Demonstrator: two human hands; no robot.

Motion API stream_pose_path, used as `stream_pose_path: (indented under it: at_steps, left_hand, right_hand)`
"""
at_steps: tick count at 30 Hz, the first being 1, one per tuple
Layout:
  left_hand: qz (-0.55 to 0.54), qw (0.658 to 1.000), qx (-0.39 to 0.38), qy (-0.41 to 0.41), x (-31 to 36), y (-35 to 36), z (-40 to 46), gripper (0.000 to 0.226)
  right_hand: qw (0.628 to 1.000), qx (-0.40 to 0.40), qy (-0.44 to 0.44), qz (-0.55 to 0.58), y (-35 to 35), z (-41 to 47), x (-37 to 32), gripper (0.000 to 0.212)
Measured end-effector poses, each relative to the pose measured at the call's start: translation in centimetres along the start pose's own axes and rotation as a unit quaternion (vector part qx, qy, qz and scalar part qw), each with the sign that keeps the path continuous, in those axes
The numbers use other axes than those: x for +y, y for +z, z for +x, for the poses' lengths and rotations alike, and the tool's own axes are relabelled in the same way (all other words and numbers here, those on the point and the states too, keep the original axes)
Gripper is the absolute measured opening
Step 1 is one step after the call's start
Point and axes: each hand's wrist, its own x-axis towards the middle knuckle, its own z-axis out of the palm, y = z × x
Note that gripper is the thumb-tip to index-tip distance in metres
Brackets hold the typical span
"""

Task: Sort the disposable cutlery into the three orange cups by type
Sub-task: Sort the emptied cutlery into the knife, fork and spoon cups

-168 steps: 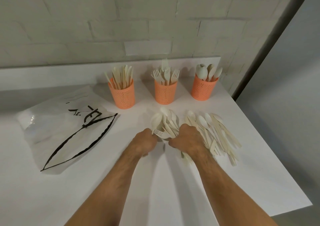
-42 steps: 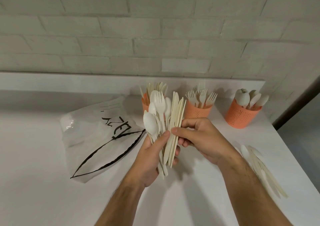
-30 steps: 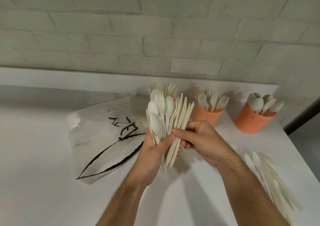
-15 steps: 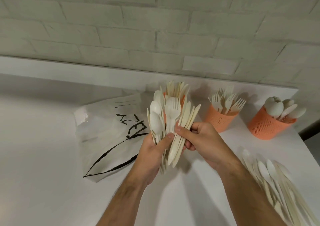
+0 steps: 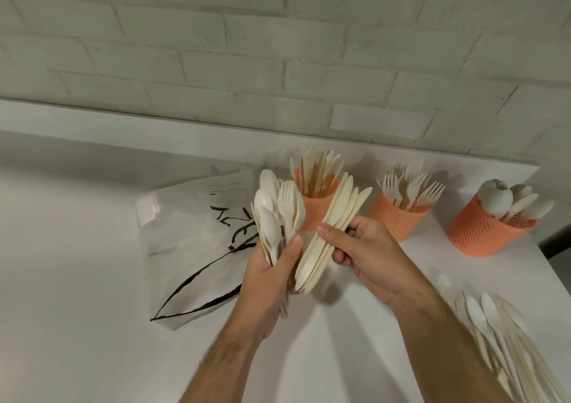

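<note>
Cutlery is held above the tabletop (image 5: 77,279) in two bunches: mixed spoons and forks (image 5: 275,214) are gripped by the left hand (image 5: 272,276), and a knife bundle (image 5: 333,232) is pinched between thumb and curled fingers of the right hand (image 5: 367,254). Half a second ago the bunches touched; now the knives are drawn apart toward 3 o'clock. They seem ready for the knife cup (image 5: 315,208) at 12 o'clock. The fork cup (image 5: 398,217) and spoon cup (image 5: 485,229) are seen at 2 o'clock, an unsorted pile (image 5: 500,334) at 4 o'clock.
</note>
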Motion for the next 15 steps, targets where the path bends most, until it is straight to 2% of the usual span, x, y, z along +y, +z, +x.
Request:
stream_pose_path:
  at_steps: [1,4,6,8,11,15]
  left_hand:
    - [0.001,1.0,0.022,-0.009,-0.1,-0.4,0.1,0.036]
    - [-0.004,0.996,0.084,-0.006,-0.4,-1.4,0.6,0.009]
    - [0.013,0.996,0.092,0.015,-0.1,-1.6,0.7,0.01]
    - [-0.006,0.997,0.078,0.014,0.3,-1.5,0.6,0.011]
    - [-0.055,0.998,0.043,-0.01,1.1,-1.2,0.4,0.007]
    - [-0.07,0.997,0.015,-0.033,1.3,-0.9,0.3,0.009]
  right_hand:
    - [1.0,0.02,-0.017,-0.009,-0.4,0.4,-0.6,0.006]
    - [0.981,0.128,-0.112,-0.095,-1.8,2.7,-3.2,0.009]
    - [0.957,0.178,-0.172,-0.153,-2.2,5.0,-4.7,0.015]
    - [0.934,0.2,-0.195,-0.224,-1.9,7.2,-5.4,0.016]
    - [0.911,0.195,-0.181,-0.316,-0.8,9.7,-5.2,0.02]
    - [0.902,0.126,-0.086,-0.404,-0.1,11.4,-4.1,0.023]
